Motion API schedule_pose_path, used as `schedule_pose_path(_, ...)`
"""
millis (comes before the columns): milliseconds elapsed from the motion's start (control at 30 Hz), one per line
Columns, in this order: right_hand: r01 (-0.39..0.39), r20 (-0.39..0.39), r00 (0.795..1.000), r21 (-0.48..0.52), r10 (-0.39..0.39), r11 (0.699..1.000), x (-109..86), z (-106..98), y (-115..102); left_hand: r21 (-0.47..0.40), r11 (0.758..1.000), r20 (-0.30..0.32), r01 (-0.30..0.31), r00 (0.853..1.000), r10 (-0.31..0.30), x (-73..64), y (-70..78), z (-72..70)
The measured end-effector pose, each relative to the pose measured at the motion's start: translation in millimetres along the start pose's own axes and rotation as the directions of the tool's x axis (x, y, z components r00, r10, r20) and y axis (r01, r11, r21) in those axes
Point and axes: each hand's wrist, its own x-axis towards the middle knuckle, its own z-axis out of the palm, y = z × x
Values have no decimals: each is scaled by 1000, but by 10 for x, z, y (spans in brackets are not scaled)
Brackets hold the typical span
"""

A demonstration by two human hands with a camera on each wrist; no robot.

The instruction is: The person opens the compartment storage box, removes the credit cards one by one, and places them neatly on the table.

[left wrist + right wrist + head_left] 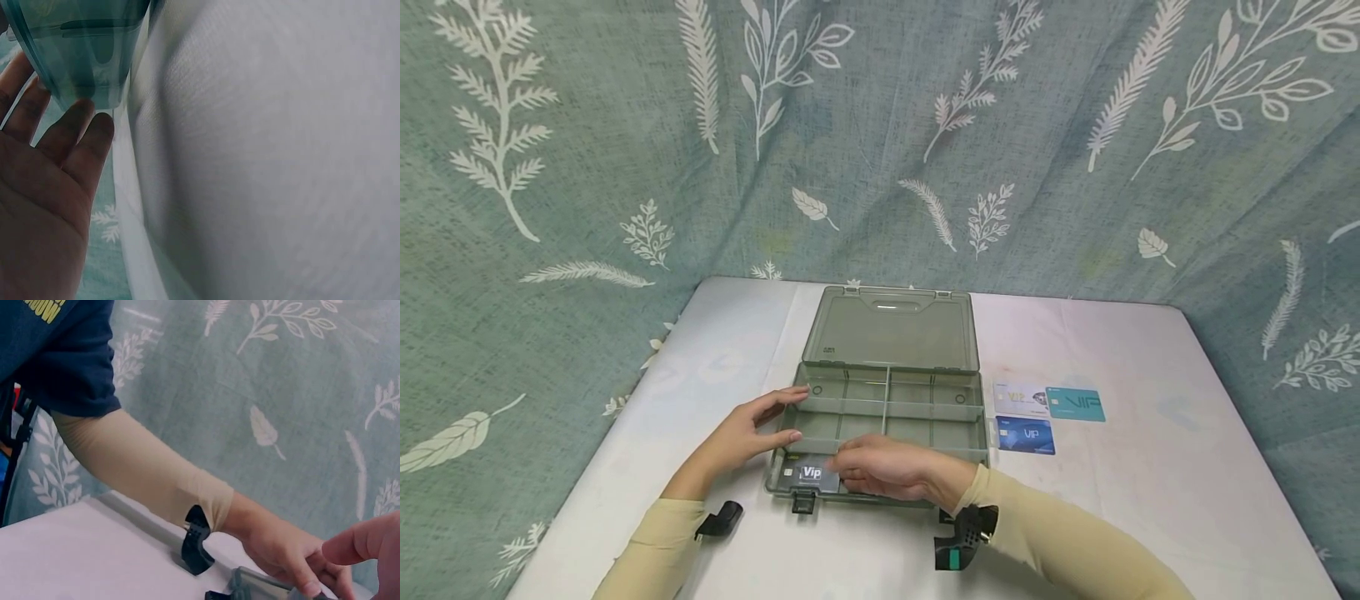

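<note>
A dark grey card [808, 473] marked "Vip" lies in the front left compartment of a translucent grey-green divided box [887, 406]. My right hand [887, 463] reaches over the box's front and holds the card by its right end, fingers curled; the fingertips are partly hidden. In the right wrist view, only part of my right hand [369, 544] shows at the right edge. My left hand [741, 433] rests against the box's left wall with fingers spread. The left wrist view shows the fingers of the left hand [47, 175] along the box's outer side [87, 50].
The box's lid [891, 329] lies folded back behind it. To the right on the white table [1150, 500] are a silver card [1018, 399], a teal card [1076, 404] and a blue card [1026, 435]. A latch [803, 502] sticks out in front.
</note>
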Motion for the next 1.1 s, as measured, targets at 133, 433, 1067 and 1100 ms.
schedule_pose_path(133, 13, -23, 1000, -17, -13, 1000, -23, -16, 2, 4, 1000, 1, 7, 1000, -7, 3, 0, -4)
schedule_pose_path(433, 36, -33, 999, -33, -37, 999, -96, -44, -57, 15, 1000, -3, 12, 1000, -12, 7, -16, -3)
schedule_pose_path(1067, 189, -120, 959, -405, -257, 895, 2, -17, -42, -2, 1000, 2, -1, 1000, 1, -1, -23, -6)
schedule_pose_path(1100, 198, -121, 955, -424, -272, 884, 21, -18, -31, -2, 1000, 1, -3, 1000, 3, -1, -20, -7)
